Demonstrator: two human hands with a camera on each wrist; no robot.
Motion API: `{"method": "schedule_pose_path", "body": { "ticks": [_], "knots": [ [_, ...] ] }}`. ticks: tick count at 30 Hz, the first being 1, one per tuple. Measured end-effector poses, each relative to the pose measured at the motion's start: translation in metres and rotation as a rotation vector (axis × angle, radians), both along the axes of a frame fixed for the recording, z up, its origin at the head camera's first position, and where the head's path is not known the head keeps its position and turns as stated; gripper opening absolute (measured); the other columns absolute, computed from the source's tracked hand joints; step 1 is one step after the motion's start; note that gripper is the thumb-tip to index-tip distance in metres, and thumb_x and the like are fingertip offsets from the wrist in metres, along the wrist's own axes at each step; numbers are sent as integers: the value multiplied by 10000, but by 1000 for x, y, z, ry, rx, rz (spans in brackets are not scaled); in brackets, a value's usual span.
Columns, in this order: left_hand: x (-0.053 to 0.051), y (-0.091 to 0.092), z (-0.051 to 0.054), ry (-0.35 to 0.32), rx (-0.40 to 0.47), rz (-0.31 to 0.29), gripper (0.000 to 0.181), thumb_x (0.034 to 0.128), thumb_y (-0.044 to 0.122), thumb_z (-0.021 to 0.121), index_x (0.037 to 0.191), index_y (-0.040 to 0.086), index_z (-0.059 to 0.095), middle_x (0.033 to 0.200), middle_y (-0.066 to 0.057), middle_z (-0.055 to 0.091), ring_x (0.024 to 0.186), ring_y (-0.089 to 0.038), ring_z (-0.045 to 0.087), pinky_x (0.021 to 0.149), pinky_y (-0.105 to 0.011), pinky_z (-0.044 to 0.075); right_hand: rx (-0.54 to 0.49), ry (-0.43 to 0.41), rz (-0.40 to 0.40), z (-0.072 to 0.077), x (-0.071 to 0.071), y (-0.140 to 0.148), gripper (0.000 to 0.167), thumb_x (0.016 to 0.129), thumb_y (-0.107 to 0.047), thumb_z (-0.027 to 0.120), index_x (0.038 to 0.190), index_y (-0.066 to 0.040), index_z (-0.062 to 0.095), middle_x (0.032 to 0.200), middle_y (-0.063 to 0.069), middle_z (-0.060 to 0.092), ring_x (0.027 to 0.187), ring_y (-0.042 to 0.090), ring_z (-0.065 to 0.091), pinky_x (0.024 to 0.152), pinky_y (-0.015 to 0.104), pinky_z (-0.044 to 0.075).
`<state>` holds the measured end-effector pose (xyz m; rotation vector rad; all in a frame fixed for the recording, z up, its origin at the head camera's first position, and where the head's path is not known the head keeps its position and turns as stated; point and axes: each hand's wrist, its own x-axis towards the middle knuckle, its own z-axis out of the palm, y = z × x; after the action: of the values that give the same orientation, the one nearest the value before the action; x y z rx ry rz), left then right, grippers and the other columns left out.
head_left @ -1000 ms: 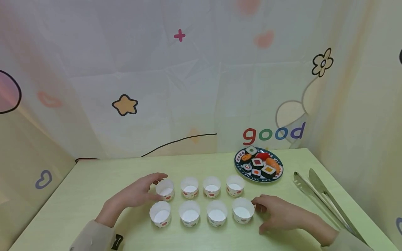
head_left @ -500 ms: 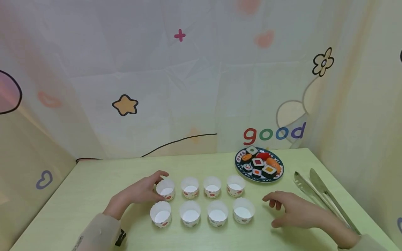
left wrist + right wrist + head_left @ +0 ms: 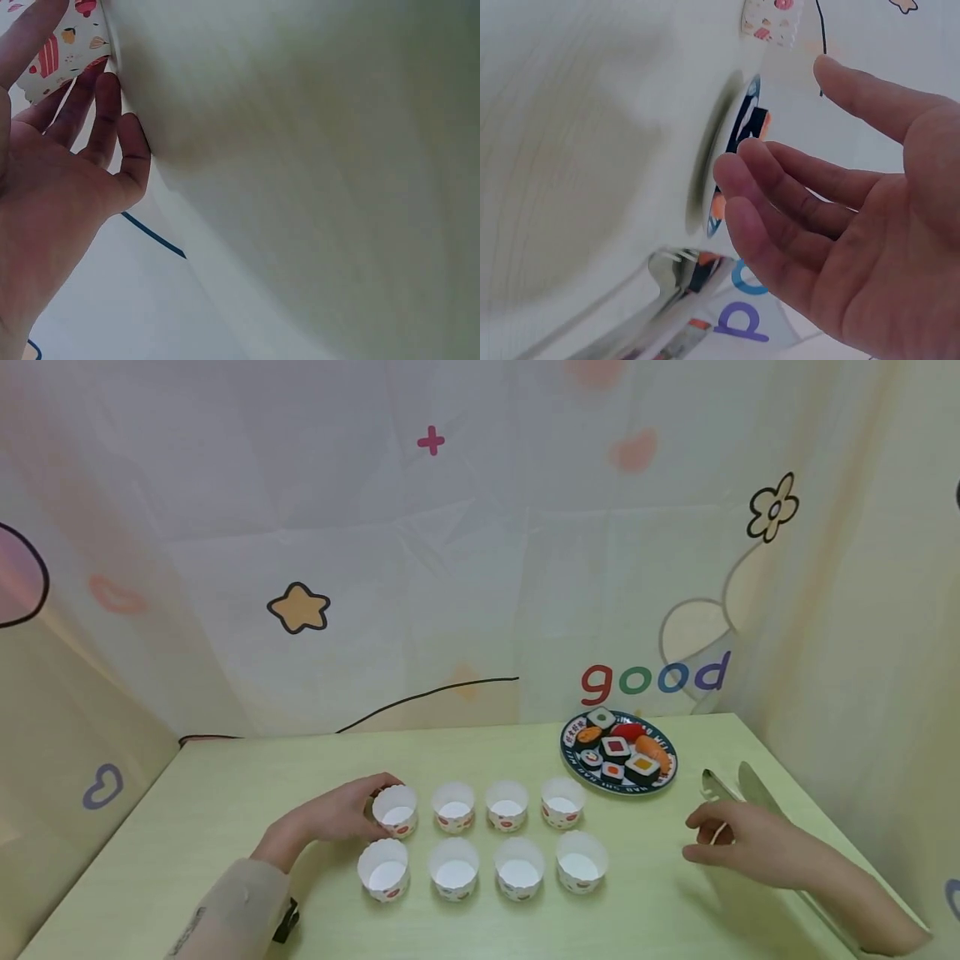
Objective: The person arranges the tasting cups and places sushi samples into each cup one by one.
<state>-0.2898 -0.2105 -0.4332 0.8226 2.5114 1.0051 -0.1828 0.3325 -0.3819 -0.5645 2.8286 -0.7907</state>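
Two rows of white paper cups with a printed pattern stand on the table. My left hand (image 3: 337, 814) grips the back row's leftmost cup (image 3: 395, 812), thumb in front and fingers behind it; the left wrist view shows its patterned side (image 3: 56, 56) between thumb and fingers. Relaxed and holding nothing, my right hand (image 3: 765, 847) hovers over the right side of the table, partly covering the metal tongs (image 3: 761, 789). In the right wrist view its bent fingers stand apart from the thumb, near the tongs (image 3: 675, 281).
A dark-rimmed round plate (image 3: 572, 758) with sushi pieces lies behind the cups, to the right. Printed curtains (image 3: 360, 568) hang behind the table (image 3: 225, 793) and at both sides. A small black object (image 3: 287, 922) shows by the left sleeve.
My right hand has moved away from the front row's rightmost cup, rightward to the tongs. My left hand has stayed at its cup, and the cups have kept their places.
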Motion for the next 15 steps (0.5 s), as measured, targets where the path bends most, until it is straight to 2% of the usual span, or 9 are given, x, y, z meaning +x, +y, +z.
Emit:
{"method": "schedule_pose_path", "body": {
  "ticks": [8, 15],
  "knots": [
    [-6, 3, 0, -3, -19, -28, 566, 838, 140, 864, 1311, 36, 571, 1190, -55, 627, 1091, -260, 565, 968, -478, 446, 119, 48, -135, 9, 8, 20, 272, 961, -316, 734, 1022, -51, 708, 861, -53, 631, 792, 104, 575, 672, 295, 494],
    [-6, 2, -2, -26, -11, -20, 538, 834, 125, 863, 1279, 38, 572, 1172, -52, 624, 1065, -248, 567, 942, -450, 462, 230, 38, -234, 12, 8, 39, 330, 932, -313, 763, 933, -9, 633, 849, -2, 620, 737, 174, 549, 643, 369, 469]
  ]
}}
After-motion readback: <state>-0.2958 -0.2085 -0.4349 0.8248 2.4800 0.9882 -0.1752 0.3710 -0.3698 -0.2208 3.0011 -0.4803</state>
